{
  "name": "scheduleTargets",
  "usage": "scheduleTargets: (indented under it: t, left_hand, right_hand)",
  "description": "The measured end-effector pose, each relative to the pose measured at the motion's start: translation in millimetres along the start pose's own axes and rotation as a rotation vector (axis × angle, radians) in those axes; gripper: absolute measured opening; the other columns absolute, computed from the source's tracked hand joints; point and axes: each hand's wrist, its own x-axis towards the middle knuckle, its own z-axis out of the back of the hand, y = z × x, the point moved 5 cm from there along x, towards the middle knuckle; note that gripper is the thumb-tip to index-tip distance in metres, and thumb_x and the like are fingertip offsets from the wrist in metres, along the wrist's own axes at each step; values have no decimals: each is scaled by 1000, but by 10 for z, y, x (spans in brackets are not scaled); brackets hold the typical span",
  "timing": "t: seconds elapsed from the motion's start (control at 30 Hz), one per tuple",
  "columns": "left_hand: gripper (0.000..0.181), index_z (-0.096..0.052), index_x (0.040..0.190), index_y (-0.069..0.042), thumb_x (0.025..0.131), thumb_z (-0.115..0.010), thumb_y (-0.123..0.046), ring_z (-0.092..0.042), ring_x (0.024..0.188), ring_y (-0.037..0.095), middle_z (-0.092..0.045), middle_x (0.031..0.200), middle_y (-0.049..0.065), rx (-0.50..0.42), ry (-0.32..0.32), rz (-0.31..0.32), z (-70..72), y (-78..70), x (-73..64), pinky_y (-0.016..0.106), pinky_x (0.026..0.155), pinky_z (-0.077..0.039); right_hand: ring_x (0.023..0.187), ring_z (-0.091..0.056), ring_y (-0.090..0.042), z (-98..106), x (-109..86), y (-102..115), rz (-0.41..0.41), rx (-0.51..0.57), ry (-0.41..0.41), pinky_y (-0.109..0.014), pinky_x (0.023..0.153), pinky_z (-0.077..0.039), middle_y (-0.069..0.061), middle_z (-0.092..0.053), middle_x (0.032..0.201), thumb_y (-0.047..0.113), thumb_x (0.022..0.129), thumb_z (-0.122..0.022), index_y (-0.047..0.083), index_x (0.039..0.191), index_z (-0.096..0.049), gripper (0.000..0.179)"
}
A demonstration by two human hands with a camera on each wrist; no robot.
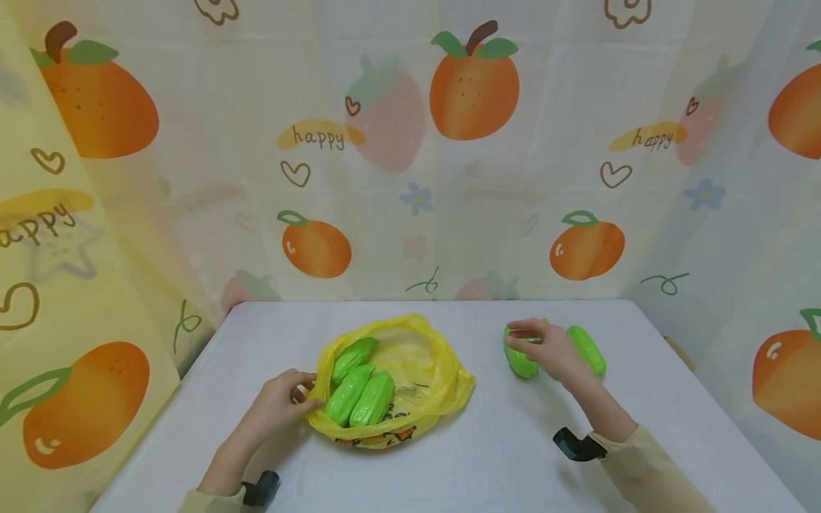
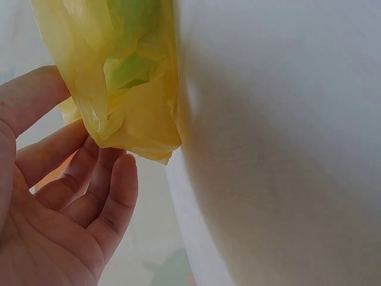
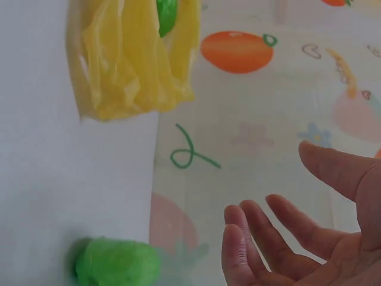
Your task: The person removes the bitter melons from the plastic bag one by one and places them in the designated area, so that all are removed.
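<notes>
A yellow plastic bag (image 1: 449, 399) stands with its mouth wide, holding three glossy, elongated green gourds (image 1: 373, 399). At its left rim, my left hand (image 1: 276, 406) holds the edge with thumb and fingertips. The left wrist view shows those fingers at the bag's thin yellow film (image 2: 143, 119). My right hand (image 1: 548, 349) hovers over the table at the right, fingers apart and nothing in them. Beneath its fingertips lies a green gourd (image 1: 522, 365), partly covered by the hand. Another gourd (image 1: 586, 350) lies just to the right, and a bit of green shows behind the hand.
A white cloth covers the table (image 1: 487, 456). Behind and on both sides hang curtains (image 1: 398, 214) printed with oranges, hearts and the word happy. Each wrist carries a dark camera strap, such as the right wrist's camera (image 1: 579, 444).
</notes>
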Motion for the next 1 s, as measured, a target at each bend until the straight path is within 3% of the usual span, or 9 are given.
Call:
scheduleTargets:
  t: [0.5, 0.7, 1.0]
  left_hand:
    - [44, -65, 114, -1, 79, -77, -24, -56, 74, 10, -65, 93, 2, 6, 9, -15, 1, 7, 13, 22, 61, -46]
    - [45, -66, 115, -1, 79, -77, -25, -57, 74, 9, -64, 93, 2, 1, 9, -18, -10, 11, 11, 22, 62, -46]
    - [45, -66, 116, -3, 78, -78, -26, -56, 74, 9, -65, 93, 0, -13, 11, 7, -3, 20, 2, 22, 62, -46]
  right_hand:
    - [106, -62, -27, -442, 141, 239, -27, 30, 22, -39, 86, -53, -11, -64, 120, 40, 85, -69, 13, 124, -60, 49]
    - [101, -64, -26, -627, 145, 362, 9, 68, 45, -38, 82, -53, -8, -67, 115, 32, 85, -70, 13, 119, -63, 40]
    - [101, -63, -23, -925, 169, 462, 47, 110, 117, -36, 81, -53, -7, -68, 111, 31, 85, -71, 9, 120, -63, 43]
